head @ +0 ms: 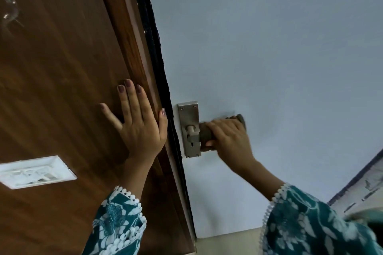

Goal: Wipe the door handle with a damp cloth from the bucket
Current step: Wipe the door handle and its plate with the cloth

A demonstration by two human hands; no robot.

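Note:
A metal door handle point(193, 133) sits on a silver backplate point(189, 115) on the pale blue door point(259, 58). A dark grey-brown cloth point(205, 133) is wrapped around the lever, which it mostly hides. My right hand point(227, 137) is closed around the cloth and the lever. My left hand point(138, 124) lies flat with fingers spread on the brown wooden panel point(62, 89), its thumb at the frame's edge. No bucket is in view.
A dark strip point(157, 51) runs along the door's edge beside the wooden frame. A white switch plate point(35, 172) is set in the wood at lower left. A glossy hook-like fitting point(9, 10) sits at upper left. Pale floor point(226, 242) shows below.

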